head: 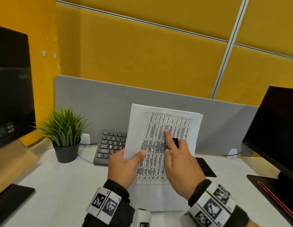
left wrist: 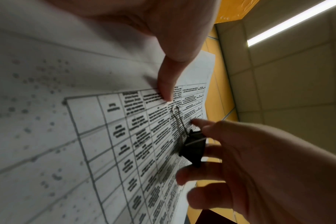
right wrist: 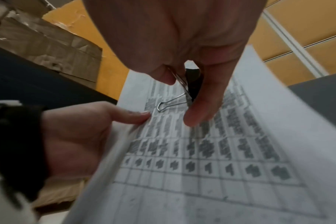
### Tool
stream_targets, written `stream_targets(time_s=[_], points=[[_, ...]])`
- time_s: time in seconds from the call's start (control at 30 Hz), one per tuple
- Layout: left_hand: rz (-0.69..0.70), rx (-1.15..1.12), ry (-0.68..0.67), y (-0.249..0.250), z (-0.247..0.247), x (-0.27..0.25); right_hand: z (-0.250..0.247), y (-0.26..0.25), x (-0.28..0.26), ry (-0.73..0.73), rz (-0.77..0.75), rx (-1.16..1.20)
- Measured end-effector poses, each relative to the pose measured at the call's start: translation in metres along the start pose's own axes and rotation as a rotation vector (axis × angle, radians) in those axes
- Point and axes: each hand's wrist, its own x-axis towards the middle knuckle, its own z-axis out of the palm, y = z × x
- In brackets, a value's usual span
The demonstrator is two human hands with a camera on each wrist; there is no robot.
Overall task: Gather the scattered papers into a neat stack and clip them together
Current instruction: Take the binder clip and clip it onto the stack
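A stack of white papers (head: 158,122) with a printed table on its front stands tilted above the desk. My left hand (head: 126,166) grips its left edge, thumb (left wrist: 167,84) on the printed face. My right hand (head: 180,163) pinches a black binder clip (head: 176,141) in front of the page's middle, index finger stretched out over the print. In the wrist views the clip (left wrist: 194,148) shows one silver wire handle (right wrist: 169,104) lying against the papers (right wrist: 220,151). I cannot tell whether the clip bites the stack.
A grey keyboard (head: 111,145) and a potted plant (head: 65,135) sit behind the papers on the white desk (head: 60,185). Dark monitors stand at the left (head: 11,86) and right (head: 276,136). A flat black item (head: 206,167) lies right of my hands. A grey partition (head: 109,102) closes the back.
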Motion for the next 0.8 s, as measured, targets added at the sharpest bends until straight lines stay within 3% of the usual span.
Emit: stream_targets(time_s=[0.1, 0.23, 0.3, 0.43, 0.53, 0.6, 0.73, 0.8], points=[[-0.015, -0.008, 0.018, 0.002, -0.003, 0.000, 0.009, -0.005, -0.007, -0.025, -0.030, 0.140], [-0.029, -0.022, 0.075, 0.002, -0.012, 0.007, 0.008, 0.003, -0.011, -0.065, -0.040, 0.694], [-0.018, -0.021, 0.082, 0.004, -0.014, 0.007, 0.006, 0.003, -0.012, -0.153, -0.052, 0.839], [0.017, -0.018, 0.024, 0.007, -0.008, 0.002, 0.007, -0.007, -0.015, -0.357, -0.125, 0.973], [0.019, 0.014, -0.016, 0.008, -0.003, -0.002, 0.009, -0.012, -0.013, -0.398, -0.235, 0.805], [0.025, 0.047, -0.020, 0.008, -0.001, -0.003, 0.006, -0.012, -0.009, -0.258, -0.251, 0.692], [0.007, 0.065, -0.022, 0.011, -0.003, -0.005, -0.020, 0.001, 0.006, 0.222, -0.115, 0.543], [0.028, 0.089, -0.028, 0.013, -0.002, -0.007, -0.041, 0.006, 0.014, 0.390, -0.106, 0.360]])
